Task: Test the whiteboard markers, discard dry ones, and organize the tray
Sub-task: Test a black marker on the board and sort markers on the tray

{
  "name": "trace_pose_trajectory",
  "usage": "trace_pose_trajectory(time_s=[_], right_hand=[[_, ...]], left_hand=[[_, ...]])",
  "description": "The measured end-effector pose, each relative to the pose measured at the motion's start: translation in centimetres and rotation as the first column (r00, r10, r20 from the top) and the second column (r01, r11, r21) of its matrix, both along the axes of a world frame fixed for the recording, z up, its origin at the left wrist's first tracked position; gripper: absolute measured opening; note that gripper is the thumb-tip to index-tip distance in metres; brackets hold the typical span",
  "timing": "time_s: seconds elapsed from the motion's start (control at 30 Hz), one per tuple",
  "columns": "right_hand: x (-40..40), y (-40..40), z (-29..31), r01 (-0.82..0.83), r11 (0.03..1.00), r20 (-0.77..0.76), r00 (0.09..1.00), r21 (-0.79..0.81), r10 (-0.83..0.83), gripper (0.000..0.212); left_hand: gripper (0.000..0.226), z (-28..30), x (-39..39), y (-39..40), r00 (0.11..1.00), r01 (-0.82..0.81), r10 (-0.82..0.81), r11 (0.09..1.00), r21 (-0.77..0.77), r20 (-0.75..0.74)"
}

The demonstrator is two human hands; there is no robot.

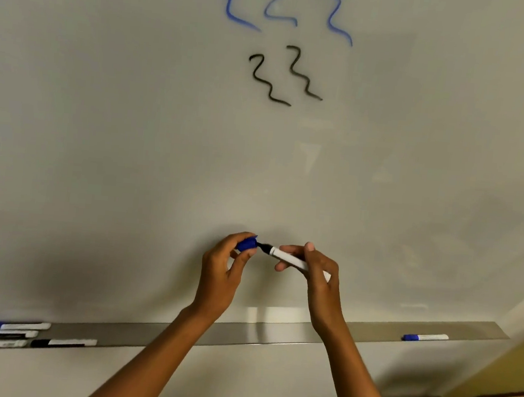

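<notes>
left hand (222,268) pinches a blue cap (246,244) just off the marker (293,260), whose barrel the right hand (317,274) grips.

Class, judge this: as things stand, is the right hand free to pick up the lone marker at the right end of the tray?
Probably not yet. The right hand grips an uncapped marker, so its fingers are occupied. The path to the lone marker on the tray looks unobstructed.

Glossy whiteboard (130,153), seemingly brushed-metal tray (273,335)
</notes>
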State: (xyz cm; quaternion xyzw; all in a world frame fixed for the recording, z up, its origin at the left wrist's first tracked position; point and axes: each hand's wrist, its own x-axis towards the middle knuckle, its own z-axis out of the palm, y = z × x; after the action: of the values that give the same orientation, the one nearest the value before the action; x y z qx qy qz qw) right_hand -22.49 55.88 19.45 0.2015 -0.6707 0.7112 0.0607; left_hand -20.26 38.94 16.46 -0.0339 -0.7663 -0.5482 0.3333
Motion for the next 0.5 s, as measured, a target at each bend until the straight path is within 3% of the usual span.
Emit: trace_pose_trajectory(time_s=[0.1,0.2,0.33,0.5], right_hand=[[-0.6,0.5,-1.6,-0.035,0.999,0.060,0.998,0.035,0.033,0.056],[-1.7,1.1,-3.3,-0.083,0.996,0.207,0.975,-0.028,0.087,0.052],[-2.6,1.2,-5.8,-0.141,0.979,0.436,0.879,-0.147,0.192,0.053],[-1.8,-1.3,-9.3,-0.212,0.953,0.595,0.746,-0.214,0.300,0.051]], left_hand=[[0.028,-1.6,0.4,0.1,0.993,0.072,-0.072,0.997,0.009,0.093],[0.025,-2.4,0.7,0.1,0.961,0.162,-0.170,0.985,0.054,0.218],[0.013,-3.4,1.2,0.2,0.882,0.277,-0.281,0.959,0.065,0.379],[0.006,-5.9,2.2,0.4,0.848,0.236,-0.287,0.957,0.168,0.445]])
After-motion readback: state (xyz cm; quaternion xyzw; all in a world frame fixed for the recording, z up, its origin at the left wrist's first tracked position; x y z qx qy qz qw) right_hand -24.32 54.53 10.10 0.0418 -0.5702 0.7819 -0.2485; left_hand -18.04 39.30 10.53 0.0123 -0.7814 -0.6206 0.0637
